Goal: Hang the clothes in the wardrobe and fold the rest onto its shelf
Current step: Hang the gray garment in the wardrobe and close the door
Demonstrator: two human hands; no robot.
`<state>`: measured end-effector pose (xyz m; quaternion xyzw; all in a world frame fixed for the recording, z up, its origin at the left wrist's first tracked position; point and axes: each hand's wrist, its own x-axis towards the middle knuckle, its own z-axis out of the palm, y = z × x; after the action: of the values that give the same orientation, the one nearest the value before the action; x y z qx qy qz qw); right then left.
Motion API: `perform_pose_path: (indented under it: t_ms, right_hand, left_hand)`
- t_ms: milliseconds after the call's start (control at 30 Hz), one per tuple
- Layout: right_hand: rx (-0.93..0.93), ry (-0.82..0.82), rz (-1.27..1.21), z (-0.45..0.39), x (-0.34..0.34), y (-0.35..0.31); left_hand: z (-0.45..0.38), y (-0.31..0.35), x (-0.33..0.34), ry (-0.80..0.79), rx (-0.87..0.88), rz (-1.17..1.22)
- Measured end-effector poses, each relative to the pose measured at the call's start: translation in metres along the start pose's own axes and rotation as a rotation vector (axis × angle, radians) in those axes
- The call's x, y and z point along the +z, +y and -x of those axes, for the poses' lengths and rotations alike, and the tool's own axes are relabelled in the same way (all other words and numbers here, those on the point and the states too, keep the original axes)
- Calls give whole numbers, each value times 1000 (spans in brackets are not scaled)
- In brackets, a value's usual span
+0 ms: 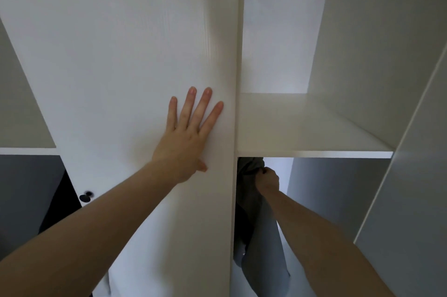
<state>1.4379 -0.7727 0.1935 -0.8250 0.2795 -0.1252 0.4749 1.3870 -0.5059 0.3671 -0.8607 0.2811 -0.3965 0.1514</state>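
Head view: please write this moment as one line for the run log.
left hand: flat on white door | right hand: grips dark garment under shelf | shelf: nothing folded visible

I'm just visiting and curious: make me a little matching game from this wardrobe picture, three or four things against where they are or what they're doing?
Things:
1. left hand
2. right hand
3. black knob
4. white shelf

States:
A. bare, above the hanging space
B. flat against the white door panel
C. low on the door's left edge
D. gripping the grey garment under the shelf

Pairs: 1-B, 2-D, 3-C, 4-A
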Motion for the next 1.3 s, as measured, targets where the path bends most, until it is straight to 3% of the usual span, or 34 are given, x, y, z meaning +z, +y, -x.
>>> perform_pose_path:
  t_ms: [467, 700, 1300]
  right_hand:
    - [-9, -152, 172, -4, 44, 13]
    - [22, -233, 244, 5, 37, 20]
    - [24, -307, 151, 80, -10, 75]
  left_hand:
    - [1, 0, 1, 9, -25, 13]
    - [2, 2, -2, -26, -39, 0]
    - [2, 15, -14, -213, -105, 17]
